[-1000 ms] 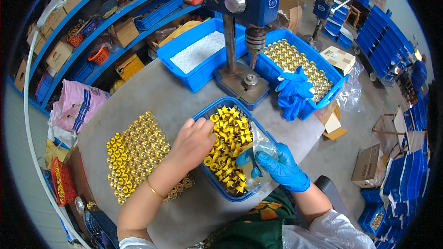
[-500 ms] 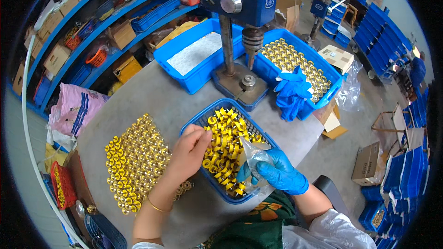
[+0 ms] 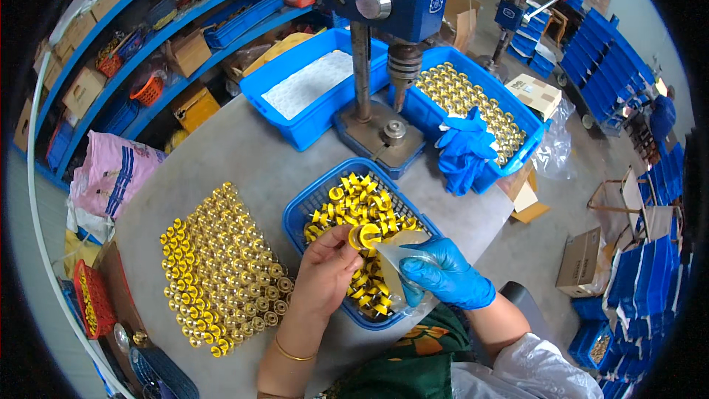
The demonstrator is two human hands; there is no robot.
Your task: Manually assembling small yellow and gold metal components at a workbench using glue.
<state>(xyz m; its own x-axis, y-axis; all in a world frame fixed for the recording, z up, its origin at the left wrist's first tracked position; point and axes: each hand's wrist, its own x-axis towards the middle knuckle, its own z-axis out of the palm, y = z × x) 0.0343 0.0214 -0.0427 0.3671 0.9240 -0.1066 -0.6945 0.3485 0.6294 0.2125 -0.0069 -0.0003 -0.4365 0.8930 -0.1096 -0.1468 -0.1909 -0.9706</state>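
My bare left hand (image 3: 327,266) holds a yellow ring part (image 3: 365,236) between thumb and fingers, at the mouth of a small clear plastic bag (image 3: 399,258). My right hand (image 3: 445,275), in a blue glove, grips that bag from the right. Both hands hover over a blue mesh basket (image 3: 310,203) filled with several yellow ring parts (image 3: 358,203). To the left, several gold ring parts (image 3: 221,262) stand in rows on the grey table (image 3: 251,155).
A blue hand press (image 3: 380,44) stands behind the basket. Left of it is a blue bin with white pieces (image 3: 306,85), right of it a blue bin of gold rings (image 3: 469,100) with blue gloves (image 3: 465,148) draped over its rim. Shelving with boxes runs along the left.
My left hand has lifted out of the basket with a yellow ring part and brought it to the bag's mouth. My right hand raised the bag slightly.
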